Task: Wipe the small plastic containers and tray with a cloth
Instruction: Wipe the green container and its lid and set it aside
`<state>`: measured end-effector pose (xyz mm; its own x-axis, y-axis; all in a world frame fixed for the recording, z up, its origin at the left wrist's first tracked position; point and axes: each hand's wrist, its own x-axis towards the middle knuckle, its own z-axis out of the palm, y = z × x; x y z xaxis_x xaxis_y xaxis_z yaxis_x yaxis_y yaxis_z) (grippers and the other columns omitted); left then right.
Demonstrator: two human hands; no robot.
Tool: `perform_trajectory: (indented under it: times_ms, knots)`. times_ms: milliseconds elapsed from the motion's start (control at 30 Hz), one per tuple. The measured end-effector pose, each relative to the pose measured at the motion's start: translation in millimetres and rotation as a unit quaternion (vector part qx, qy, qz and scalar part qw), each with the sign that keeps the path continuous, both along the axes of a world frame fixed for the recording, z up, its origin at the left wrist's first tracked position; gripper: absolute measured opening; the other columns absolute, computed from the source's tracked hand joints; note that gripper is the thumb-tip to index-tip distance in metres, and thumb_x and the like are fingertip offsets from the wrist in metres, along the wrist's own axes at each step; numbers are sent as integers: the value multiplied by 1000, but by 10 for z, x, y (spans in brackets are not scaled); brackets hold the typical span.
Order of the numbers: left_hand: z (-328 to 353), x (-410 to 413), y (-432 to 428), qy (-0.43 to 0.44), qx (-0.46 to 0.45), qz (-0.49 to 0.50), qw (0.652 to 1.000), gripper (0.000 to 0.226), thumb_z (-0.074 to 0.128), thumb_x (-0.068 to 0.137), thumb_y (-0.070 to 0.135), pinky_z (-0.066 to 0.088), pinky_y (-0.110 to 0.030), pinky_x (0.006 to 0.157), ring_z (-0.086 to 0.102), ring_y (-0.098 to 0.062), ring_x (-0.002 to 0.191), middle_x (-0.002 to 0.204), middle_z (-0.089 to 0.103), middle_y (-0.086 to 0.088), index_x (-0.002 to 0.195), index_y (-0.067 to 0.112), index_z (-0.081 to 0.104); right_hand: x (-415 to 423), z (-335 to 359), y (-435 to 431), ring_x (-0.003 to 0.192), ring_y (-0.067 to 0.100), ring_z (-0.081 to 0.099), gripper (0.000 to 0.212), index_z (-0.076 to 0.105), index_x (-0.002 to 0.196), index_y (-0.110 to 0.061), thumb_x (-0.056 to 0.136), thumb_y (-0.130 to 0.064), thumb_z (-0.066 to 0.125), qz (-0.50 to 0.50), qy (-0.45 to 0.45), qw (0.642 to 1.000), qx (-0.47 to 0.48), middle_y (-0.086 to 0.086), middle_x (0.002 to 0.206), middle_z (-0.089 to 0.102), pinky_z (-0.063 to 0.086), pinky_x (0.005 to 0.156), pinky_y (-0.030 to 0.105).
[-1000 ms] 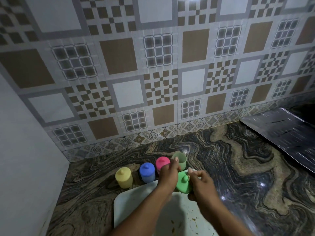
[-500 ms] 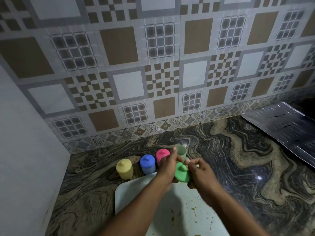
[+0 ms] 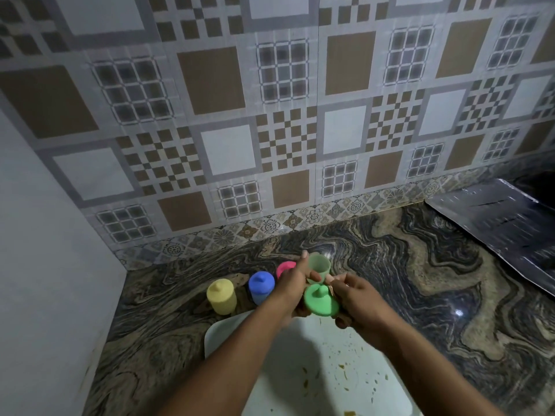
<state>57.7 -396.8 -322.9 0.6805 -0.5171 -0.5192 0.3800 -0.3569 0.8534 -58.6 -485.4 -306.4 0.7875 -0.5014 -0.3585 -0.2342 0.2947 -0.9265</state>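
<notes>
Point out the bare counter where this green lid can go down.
Widest: the counter between the pale cup and the foil sheet. Smaller: between the yellow pot, the tray and the grey side wall. Crowded: behind the tray, where the blue pot and pink pot stand and the left hand and right hand hold the green lid.

- The left grip (image 3: pixel 292 285) pinches a pale green cup (image 3: pixel 320 264) between thumb and forefinger.
- The right grip (image 3: pixel 359 298) curls round the edge of a green lid (image 3: pixel 319 300), just below the cup.
- A yellow container (image 3: pixel 221 296), a blue container (image 3: pixel 261 287) and a pink container (image 3: pixel 285 268) stand capped in a row on the tabletop (image 3: pixel 420 280).
- A white tray (image 3: pixel 330 370), speckled with crumbs, lies beneath the forearms.
</notes>
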Motion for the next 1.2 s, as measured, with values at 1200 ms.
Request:
perform_trajectory:
  times_ms: [1200]
  knots:
    - [134, -246, -45, -152, -50, 237, 958, 36, 44, 106, 34, 39, -31, 58, 56, -19, 71, 81, 63, -3, 82, 14, 61, 92, -114, 550, 57, 23, 57, 18, 49, 100, -10, 103, -27, 48, -173, -30, 981, -77, 17, 77, 64, 41, 48, 30]
